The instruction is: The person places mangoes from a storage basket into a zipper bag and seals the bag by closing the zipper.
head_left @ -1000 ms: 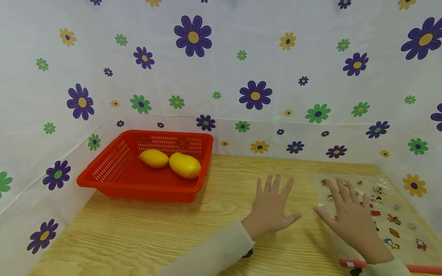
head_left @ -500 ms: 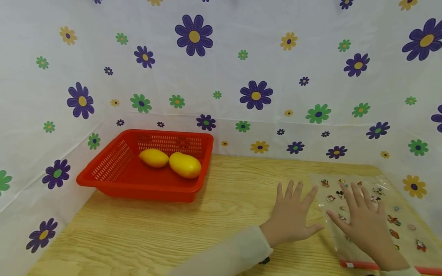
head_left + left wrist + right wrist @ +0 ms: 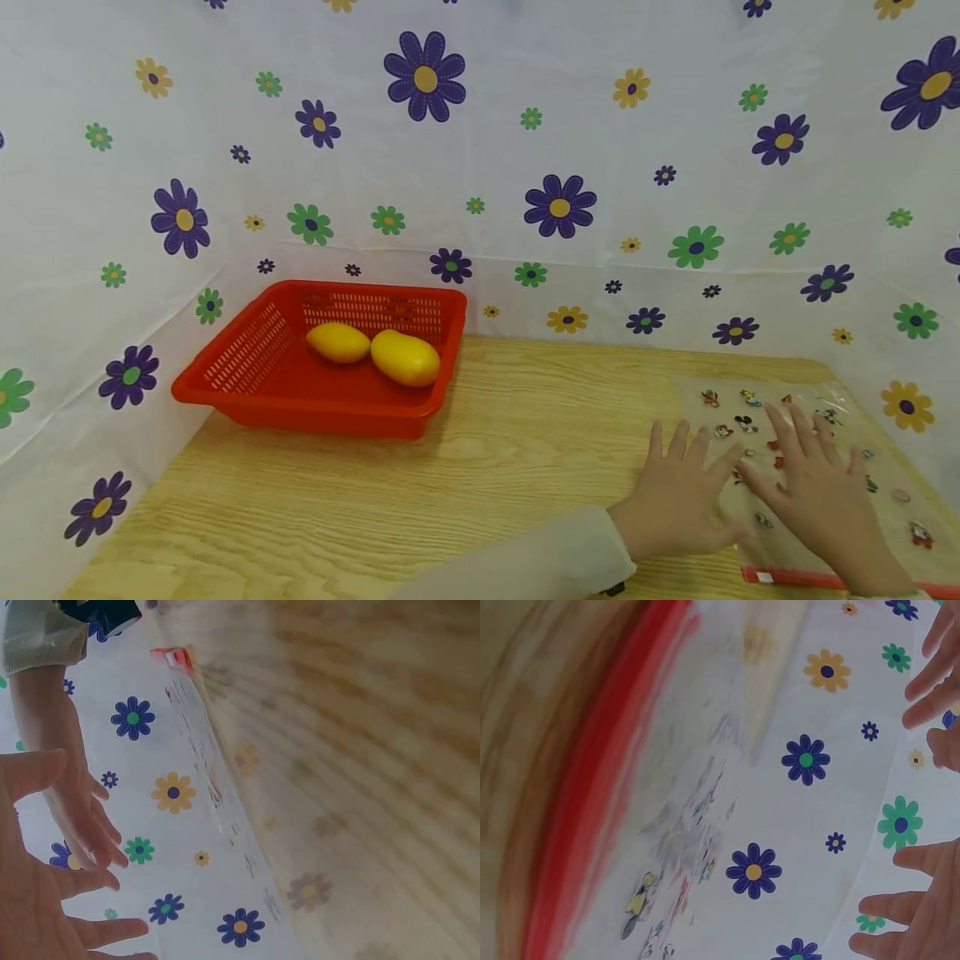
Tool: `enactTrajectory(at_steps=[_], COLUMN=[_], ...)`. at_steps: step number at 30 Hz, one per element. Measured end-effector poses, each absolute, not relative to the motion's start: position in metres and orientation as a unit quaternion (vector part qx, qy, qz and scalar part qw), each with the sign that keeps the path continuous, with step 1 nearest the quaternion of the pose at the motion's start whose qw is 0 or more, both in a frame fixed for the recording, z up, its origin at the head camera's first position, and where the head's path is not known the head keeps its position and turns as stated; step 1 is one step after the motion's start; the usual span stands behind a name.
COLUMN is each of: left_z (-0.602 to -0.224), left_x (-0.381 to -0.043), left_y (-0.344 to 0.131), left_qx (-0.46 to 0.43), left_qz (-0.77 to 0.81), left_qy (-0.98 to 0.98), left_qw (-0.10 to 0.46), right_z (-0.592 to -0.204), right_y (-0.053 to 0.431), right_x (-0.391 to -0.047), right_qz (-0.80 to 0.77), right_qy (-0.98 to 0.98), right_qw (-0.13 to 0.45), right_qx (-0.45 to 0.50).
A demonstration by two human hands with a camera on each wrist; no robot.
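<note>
Both hands are raised above the right part of the table, fingers spread and straight, holding nothing. My left hand (image 3: pixel 678 496) is over the left edge of a clear plastic zip pouch (image 3: pixel 892 533) printed with small cartoon figures. Over the pouch itself is my right hand (image 3: pixel 821 492), its thumb close to the left hand's fingers in the head view. A red zip strip (image 3: pixel 795 577) runs along the pouch's near edge. In the left wrist view the left hand (image 3: pixel 37 900) shows with fingers extended, apart from the pouch.
At the left back of the wooden table (image 3: pixel 525 433) stands a red plastic basket (image 3: pixel 300 410). Two yellow mangoes (image 3: pixel 405 358) lie inside it, towards its right and back. A white flower-print cloth (image 3: pixel 487 150) hangs behind the table and along its sides.
The left hand has moved right and slightly nearer, from bare table to the pouch's edge. The right hand has shifted a little right and nearer. Basket, mangoes and pouch stay in place.
</note>
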State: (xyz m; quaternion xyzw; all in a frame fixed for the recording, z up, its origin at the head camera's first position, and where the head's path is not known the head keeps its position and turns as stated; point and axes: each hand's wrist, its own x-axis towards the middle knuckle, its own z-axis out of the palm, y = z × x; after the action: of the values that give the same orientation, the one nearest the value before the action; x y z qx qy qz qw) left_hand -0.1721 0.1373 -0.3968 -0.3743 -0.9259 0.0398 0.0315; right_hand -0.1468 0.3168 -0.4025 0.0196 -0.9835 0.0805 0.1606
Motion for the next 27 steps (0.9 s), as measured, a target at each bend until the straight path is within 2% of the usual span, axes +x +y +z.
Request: enactTrajectory(at_steps=[4,10,13,20,27], left_z=[-0.399,-0.401,-0.404,-0.412,-0.415], left_x=[-0.170,-0.167,-0.167,-0.167,-0.163], left_y=[0.147,0.152,0.155,0.166,0.176], left_qx=[-0.377,-0.382,-0.385,-0.400,-0.431], left_qz=[0.055,0.067,0.075,0.051,0.076], left_qy=[-0.924,-0.921,-0.919,-0.914,-0.895], left_qw=[0.014,0.034,0.026,-0.041,-0.089], right_z=[-0.406,-0.412,-0.414,-0.415,-0.414], right_y=[0.322,0.328,0.334,0.349,0.352], right_x=[-0.146,-0.145,-0.146,-0.147,-0.147], right_qz=[0.077,0.067,0.058,0.046,0.031], right_qy=[-0.984,-0.987,-0.990,-0.998,-0.999], right_qw=[0.159,0.147,0.124,0.023,-0.007], right_qx=[0.013,-0.002,-0.013,-0.038,-0.037])
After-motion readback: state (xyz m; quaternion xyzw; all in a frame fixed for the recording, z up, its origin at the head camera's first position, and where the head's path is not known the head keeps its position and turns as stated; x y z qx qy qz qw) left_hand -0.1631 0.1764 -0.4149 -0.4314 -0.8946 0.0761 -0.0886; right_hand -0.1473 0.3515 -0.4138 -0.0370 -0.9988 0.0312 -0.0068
